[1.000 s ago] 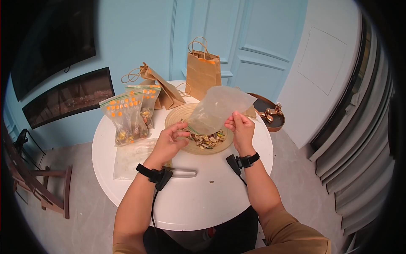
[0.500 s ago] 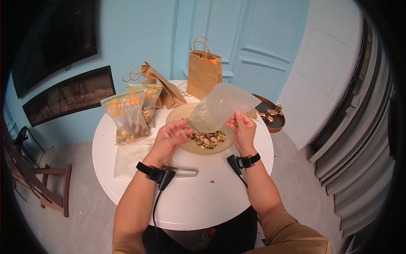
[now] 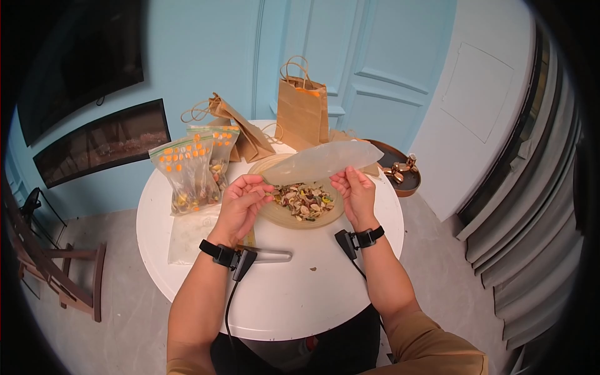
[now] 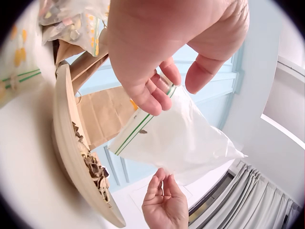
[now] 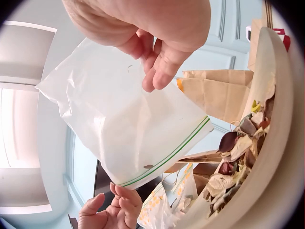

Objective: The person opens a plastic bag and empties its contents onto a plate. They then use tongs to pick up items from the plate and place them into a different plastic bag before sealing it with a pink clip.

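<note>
A translucent zip bag (image 3: 322,162) with a green-striped edge is held above a round wooden plate (image 3: 269,215) of dried plant pieces (image 3: 304,201). The left hand (image 3: 236,209) pinches the bag at its zip edge; in the left wrist view the left hand's fingers (image 4: 151,98) curl on that corner. On the other side, the right hand (image 3: 357,197) pinches the bag's lower side between thumb and fingers. In the right wrist view a small dark flake clings near the zip of the bag (image 5: 109,114), which looks nearly flat with little else inside.
Two filled zip bags (image 3: 187,178) stand at the table's left, with a flat bag (image 3: 190,240) in front. Paper bags (image 3: 301,112) stand at the back. Tongs (image 3: 272,255) lie by the left wrist. A dark tray (image 3: 405,181) with copper-coloured objects is behind the right side.
The zip bag has tipped lower and now appears narrower, showing more of the dried pieces. The left hand has turned and shifted slightly left; the right hand has hardly moved.
</note>
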Tool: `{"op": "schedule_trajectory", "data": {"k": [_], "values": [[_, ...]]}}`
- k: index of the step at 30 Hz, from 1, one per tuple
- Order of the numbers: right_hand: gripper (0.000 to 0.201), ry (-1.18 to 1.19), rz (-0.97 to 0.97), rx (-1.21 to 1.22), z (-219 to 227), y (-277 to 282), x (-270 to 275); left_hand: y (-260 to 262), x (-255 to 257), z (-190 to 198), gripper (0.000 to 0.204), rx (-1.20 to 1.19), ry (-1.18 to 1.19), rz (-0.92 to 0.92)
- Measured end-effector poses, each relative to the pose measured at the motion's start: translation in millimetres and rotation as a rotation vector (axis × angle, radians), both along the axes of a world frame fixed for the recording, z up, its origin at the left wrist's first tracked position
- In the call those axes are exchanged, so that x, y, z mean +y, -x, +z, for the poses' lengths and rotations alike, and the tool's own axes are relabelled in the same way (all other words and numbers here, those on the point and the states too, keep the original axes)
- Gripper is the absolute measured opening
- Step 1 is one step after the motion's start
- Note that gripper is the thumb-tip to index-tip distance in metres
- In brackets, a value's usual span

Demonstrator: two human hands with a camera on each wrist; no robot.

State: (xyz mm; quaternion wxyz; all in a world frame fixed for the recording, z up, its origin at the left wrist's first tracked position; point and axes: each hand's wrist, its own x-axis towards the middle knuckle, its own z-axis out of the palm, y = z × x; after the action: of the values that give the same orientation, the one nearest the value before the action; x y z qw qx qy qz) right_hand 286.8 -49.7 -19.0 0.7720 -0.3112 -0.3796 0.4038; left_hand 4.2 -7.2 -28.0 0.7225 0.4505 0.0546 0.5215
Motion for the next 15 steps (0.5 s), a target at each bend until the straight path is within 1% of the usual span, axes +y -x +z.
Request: {"op": "schedule_trajectory", "data": {"k": [5,8,11,15], "values": [[0.022,0.013,0.019,-0.004,0.8,-0.2,-1.6,-2.4,-14.1,14.3,0.025,0.061,0.077,0.060],[0.023,0.014,-0.062,-0.026,0.1,1.7,-1.3,-2.9,-13.5,15.4,0.024,0.176,0.150,0.052],[0.023,-0.047,-0.128,-0.094,-0.9,4.9,-1.0,-4.0,-9.4,9.9,0.021,0.215,0.145,0.058],[0.022,-0.066,-0.177,-0.107,0.7,10.4,-3.8,-2.7,-7.2,8.3,0.017,0.248,0.195,0.078]]}}
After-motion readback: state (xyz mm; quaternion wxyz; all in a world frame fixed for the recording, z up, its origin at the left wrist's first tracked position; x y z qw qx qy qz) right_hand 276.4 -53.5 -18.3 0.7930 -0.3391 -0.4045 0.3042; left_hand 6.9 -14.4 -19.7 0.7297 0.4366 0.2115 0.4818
